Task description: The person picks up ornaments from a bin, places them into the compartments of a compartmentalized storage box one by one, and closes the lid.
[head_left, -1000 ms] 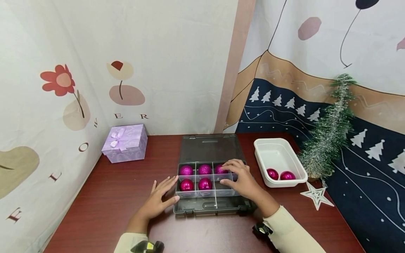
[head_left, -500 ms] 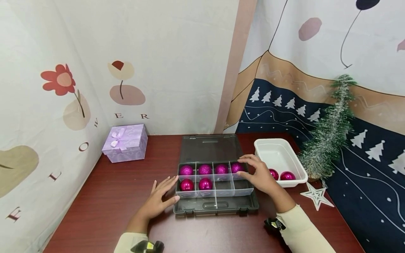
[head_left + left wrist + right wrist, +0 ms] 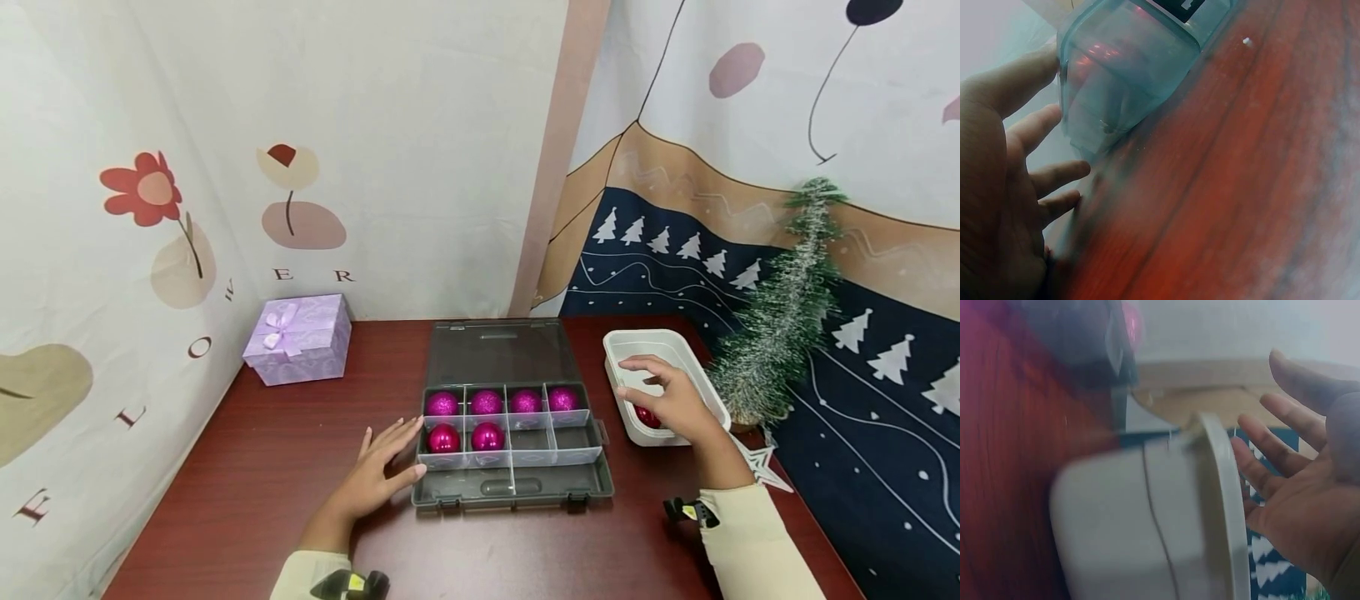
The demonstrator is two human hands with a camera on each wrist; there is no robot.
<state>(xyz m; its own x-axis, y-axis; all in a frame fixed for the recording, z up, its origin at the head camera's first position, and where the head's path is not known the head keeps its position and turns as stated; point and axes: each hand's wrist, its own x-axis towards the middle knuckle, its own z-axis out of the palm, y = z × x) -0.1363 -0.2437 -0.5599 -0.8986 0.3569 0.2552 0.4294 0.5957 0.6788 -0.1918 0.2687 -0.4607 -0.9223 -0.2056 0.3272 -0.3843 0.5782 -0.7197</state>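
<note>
Hovering, fingers apart, near a magenta bauble (image 3: pixel 647 417) in the white tub (image 3: pixel 643 343) at three o'clock from the divided case (image 3: pixel 465 483), the right hand (image 3: pixel 675 404) risks, I'd judge, a loose pinch letting it roll; the left hand (image 3: pixel 378 468), fingers spread, touches the nine o'clock edge.

Grip count: two, my left grip (image 3: pixel 381 468) and my right grip (image 3: pixel 673 404). Desk (image 3: pixel 480 560): one. Organizer case (image 3: pixel 517 502): one, with ten compartments (image 3: pixel 530 440): four in the back row, four in the middle row, two in the front row. Glittery magenta balls (image 3: pixel 442 404) in the case: four. Glossy magenta balls (image 3: pixel 444 438) in the case: two, for six there in all. Glossy ball (image 3: pixel 645 417) visible in the white tub (image 3: pixel 652 342): one; my right grip covers part of the interior, so I cannot confirm the full count. White tub: one. Lilac gift box (image 3: pixel 298 343): one. Tinsel tree (image 3: pixel 783 317): one. White star (image 3: pixel 763 468): one. Black wrist devices (image 3: pixel 681 510): two.
</note>
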